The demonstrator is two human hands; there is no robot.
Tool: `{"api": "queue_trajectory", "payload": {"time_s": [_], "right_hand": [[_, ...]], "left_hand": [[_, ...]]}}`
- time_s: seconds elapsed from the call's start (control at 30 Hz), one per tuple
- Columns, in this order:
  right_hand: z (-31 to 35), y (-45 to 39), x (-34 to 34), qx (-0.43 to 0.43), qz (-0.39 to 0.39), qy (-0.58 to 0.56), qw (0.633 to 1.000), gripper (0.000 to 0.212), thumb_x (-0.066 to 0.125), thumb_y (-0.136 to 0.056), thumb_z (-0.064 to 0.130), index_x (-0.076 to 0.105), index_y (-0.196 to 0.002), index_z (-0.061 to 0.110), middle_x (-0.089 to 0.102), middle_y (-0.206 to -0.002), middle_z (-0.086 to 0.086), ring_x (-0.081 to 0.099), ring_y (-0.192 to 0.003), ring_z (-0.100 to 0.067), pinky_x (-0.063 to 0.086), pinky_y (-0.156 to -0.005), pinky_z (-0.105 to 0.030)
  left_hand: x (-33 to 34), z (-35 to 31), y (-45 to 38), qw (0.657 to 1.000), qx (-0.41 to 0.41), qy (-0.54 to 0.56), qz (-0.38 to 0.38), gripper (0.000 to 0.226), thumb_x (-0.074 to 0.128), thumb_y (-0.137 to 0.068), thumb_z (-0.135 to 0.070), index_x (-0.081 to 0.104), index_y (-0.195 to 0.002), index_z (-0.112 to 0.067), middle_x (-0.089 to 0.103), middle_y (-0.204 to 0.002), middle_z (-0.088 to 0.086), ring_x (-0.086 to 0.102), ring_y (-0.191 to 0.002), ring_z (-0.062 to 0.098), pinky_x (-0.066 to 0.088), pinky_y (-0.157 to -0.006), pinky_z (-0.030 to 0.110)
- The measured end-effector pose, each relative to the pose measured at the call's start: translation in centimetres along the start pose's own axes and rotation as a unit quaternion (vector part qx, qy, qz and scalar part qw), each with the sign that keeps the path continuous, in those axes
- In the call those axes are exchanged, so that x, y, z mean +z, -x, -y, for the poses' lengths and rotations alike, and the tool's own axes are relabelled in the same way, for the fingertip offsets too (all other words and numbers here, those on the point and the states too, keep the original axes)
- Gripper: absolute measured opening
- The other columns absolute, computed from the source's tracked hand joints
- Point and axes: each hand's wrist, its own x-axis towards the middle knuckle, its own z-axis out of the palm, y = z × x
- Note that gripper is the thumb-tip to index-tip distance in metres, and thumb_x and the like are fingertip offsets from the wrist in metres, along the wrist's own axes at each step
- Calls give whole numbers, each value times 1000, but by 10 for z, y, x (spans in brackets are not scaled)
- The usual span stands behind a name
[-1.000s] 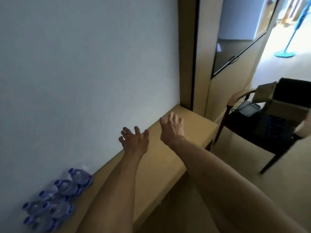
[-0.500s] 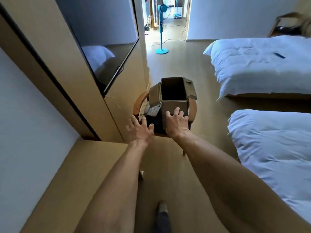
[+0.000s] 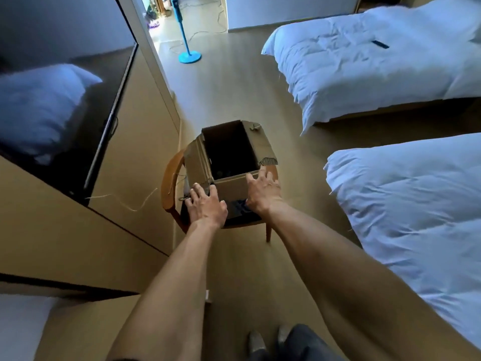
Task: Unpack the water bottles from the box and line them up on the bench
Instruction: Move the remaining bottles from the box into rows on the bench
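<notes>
A person turns from the worktop and reaches both hands, left [image 3: 207, 204] and right [image 3: 263, 192], fingers spread and empty, to the open box [image 3: 229, 157] on a chair [image 3: 169, 183] at twelve o'clock; its bottles sit unseen in shadow.

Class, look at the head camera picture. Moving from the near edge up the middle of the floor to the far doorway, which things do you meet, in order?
Shoes → left hand → cardboard box on the chair → blue fan base.

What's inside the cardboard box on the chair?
The cardboard box is open, but its inside is mostly dark shadow. A few faint roundish shapes show near the bottom; whether they are bottles cannot be told.
</notes>
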Motion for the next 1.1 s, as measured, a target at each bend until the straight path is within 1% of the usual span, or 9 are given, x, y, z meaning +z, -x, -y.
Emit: {"api": "queue_trajectory", "payload": {"time_s": [0.2,0.27,0.37,0.43,0.53,0.7,0.9,1.0,1.1], "right_hand": [[-26,-117,-24,-21,8,-25,999,54,57,-90,8,39,-140,17,26,-148,-26,37,-131,-41,42,-103,-48],[-30,-161,-30,-32,6,-39,999,55,57,-89,8,39,-140,17,30,-145,-25,40,-128,-40,43,-102,-46],[-28,-222,-33,-62,23,-64,996,51,57,-89,9,43,-137,16,44,-131,-20,48,-119,-37,46,-95,-43],[-26,-255,-29,-88,62,-81,991,44,57,-89,10,48,-132,15,55,-118,-15,57,-108,-34,52,-88,-42],[-20,-295,-13,-111,112,-72,985,29,58,-89,14,55,-119,14,60,-106,-12,62,-97,-31,55,-80,-41],[-9,-336,35,-122,183,-37,975,28,61,-88,20,58,-115,12,59,-112,-13,61,-100,-32,54,-79,-40],[-5,-372,98,-100,292,12,951,22,52,-92,17,64,-109,10,64,-111,-13,63,-102,-31,52,-75,-35],[-7,-379,131,-89,348,40,932,26,54,-94,20,62,-118,11,65,-116,-12,63,-106,-30,52,-80,-35],[-1,-384,164,-85,376,50,921,29,48,-97,18,58,-123,12,63,-121,-11,62,-109,-27,51,-81,-35]], "left_hand": [[-6,-36,-100,999,-30,13,4,59,47,-98,-35,28,-150,-17,14,-160,23,16,-146,41,21,-116,53],[-7,-43,-138,999,-32,11,5,59,49,-97,-33,28,-150,-19,14,-160,24,17,-147,41,21,-115,52],[-8,-50,-193,999,-49,7,13,58,50,-97,-31,29,-150,-20,15,-159,24,18,-146,40,21,-115,51],[-8,-51,-226,997,-71,16,22,57,49,-97,-31,31,-149,-20,16,-159,24,18,-146,40,21,-116,52],[0,-49,-268,994,-95,39,24,57,49,-96,-30,30,-150,-21,15,-159,23,18,-146,40,20,-117,52],[26,-36,-309,993,-91,31,61,61,46,-99,-32,21,-154,-22,7,-161,22,12,-148,40,16,-117,53],[73,-24,-348,989,-104,29,98,68,47,-98,-33,12,-156,-24,1,-161,23,12,-148,40,20,-117,52],[97,-22,-359,990,-94,21,106,72,50,-96,-33,10,-156,-26,-5,-161,24,9,-148,41,21,-116,52],[117,-18,-371,990,-92,25,101,72,51,-96,-33,12,-156,-27,-12,-160,24,6,-148,41,23,-115,52]]}}
